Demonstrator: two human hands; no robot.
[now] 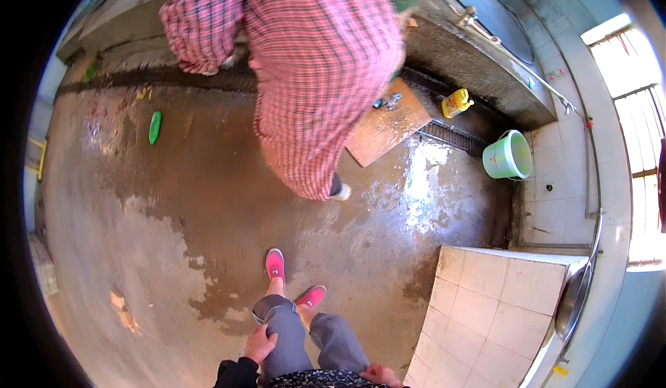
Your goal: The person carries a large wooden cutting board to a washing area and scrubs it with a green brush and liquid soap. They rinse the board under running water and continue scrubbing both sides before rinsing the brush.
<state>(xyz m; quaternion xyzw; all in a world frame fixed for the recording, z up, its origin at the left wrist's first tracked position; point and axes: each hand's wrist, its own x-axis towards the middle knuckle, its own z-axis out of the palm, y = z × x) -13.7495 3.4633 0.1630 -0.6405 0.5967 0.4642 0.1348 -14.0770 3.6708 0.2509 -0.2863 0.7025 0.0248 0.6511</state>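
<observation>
Bottom edge of the view was the awkward bit. The right hand point(381, 375) was partly cut off down there, by the lap, and its fingers bunched together so I couldn't tell how open it was or if it had hold of anything. The left hand point(259, 344) showed better: it lay on the left leg of the grey trousers point(286, 343), fingers loosely bent, but the palm side was hidden, so no clue whether it was gripping the cloth. A dark sleeve point(237, 373) ran out of frame behind it.

Someone else in a pink checked garment point(326, 62) blocked a lot of the top middle. Their head was out of view, their hands were hard to make out, and just a pale shoe point(342, 192) poked out below the hem. They also covered one corner of a brown board point(392, 124), and the dark crumpled thing point(388, 101) on it was too small to identify.

As for the trousers, they were plain grey, a bit creased, rolled up at the left cuff, right above pink shoes point(275, 263) with light-coloured edges. They sat at bottom centre, waist hidden under a black-and-white speckled top point(316, 380), over a patchy wet floor point(229, 235).
</observation>
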